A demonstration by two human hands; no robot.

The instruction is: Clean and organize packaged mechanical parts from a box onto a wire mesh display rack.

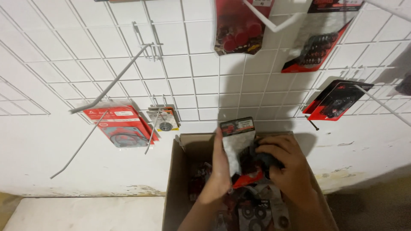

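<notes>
Right now your left hand [220, 171] grips a slim packet [238, 145], grey with a red-and-black header, upright above the open cardboard box [175, 188]; your right hand [284, 164] closes its fingers on dark packets [263, 159], hard to make out. Red carded packs [122, 126] hang on the white wire grid [192, 64]; two upper packs are cut off.

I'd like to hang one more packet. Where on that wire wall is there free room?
The long peg at upper left is bare, with open grid around it. Below it hang a red packet and a small bearing card. The upper right is crowded with red-and-black packets. The cardboard box is full, and both hands work over it.
</notes>
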